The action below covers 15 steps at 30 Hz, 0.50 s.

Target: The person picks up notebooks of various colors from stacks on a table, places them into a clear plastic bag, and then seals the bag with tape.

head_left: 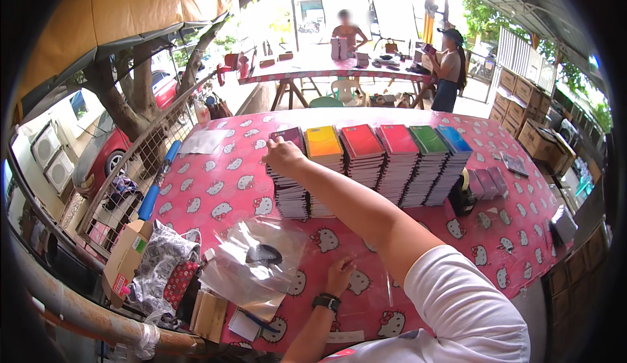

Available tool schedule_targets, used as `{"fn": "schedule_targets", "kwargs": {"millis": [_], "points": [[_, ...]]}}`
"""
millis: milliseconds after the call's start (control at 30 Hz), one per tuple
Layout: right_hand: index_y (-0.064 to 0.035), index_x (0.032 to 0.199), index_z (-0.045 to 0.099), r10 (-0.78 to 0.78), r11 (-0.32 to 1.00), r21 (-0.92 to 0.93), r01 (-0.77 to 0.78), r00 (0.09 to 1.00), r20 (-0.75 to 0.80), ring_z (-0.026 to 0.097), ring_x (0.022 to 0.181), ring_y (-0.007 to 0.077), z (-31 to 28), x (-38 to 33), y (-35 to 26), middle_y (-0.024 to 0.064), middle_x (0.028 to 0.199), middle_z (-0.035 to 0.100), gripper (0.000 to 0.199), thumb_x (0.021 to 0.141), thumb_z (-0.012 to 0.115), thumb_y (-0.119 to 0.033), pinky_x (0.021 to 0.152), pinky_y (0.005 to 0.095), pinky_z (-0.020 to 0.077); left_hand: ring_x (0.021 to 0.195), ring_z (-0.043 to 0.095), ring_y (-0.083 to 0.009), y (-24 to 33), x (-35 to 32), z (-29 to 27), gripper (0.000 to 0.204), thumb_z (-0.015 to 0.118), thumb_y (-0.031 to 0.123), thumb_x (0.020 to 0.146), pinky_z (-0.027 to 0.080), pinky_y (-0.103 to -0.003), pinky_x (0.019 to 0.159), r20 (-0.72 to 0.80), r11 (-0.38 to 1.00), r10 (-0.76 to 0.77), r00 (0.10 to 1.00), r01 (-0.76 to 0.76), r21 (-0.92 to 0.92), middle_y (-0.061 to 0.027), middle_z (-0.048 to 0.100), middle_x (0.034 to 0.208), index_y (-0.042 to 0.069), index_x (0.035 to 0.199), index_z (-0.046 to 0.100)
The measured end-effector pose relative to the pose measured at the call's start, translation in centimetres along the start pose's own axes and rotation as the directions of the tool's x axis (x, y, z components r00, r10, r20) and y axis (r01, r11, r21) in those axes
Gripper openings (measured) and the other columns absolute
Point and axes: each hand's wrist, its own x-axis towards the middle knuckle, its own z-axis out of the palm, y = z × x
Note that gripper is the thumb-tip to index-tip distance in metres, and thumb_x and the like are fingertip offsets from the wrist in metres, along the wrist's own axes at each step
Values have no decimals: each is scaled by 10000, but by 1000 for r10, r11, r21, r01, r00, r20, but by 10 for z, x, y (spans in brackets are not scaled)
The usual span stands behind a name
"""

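My right arm reaches across the table, and my right hand is closed on the upper edge of a dark purple spiral notebook topping the leftmost stack. Beside it stand tall stacks topped by a yellow notebook, a red notebook, a pink notebook, a green notebook and a blue notebook. Low and near my body is my left hand, a dark watch on its wrist. Its fingers are curled together next to clear plastic; what they pinch is too small to make out.
Clear plastic bags lie at front left, near a patterned cloth bag, a cardboard piece and a small notepad. A black tape dispenser stands right of the stacks. Two people work around a far table.
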Motion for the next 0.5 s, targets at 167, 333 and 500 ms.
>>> {"fn": "schedule_targets", "kwargs": {"millis": [167,333,500], "points": [[-140,1125,585,-9,1000,30,9,1000,1,512,1056,319,-5,13,-18,156,1164,503,308,819,565,-158,809,375,497,1024,546,-135,-11,-1,-13,299,540,63,849,455,-255,826,-8,997,59,998,-59,42,-105,578,1162,-5,1140,560],[-19,985,591,-41,996,69,52,988,-147,639,817,251,-4,34,3,164,903,624,215,781,545,-69,630,333,551,986,561,-134,-11,-1,-16,310,540,106,857,461,-265,800,-23,994,82,996,-80,77,-104,600,1117,-9,1144,559],[-38,906,592,417,737,673,57,745,-520,634,759,252,-47,-8,59,144,838,630,134,797,563,-110,640,324,500,941,574,-135,-2,-4,-9,299,525,138,871,465,-267,772,-54,1000,10,998,-10,-7,-96,613,1071,-21,1120,566]]}}
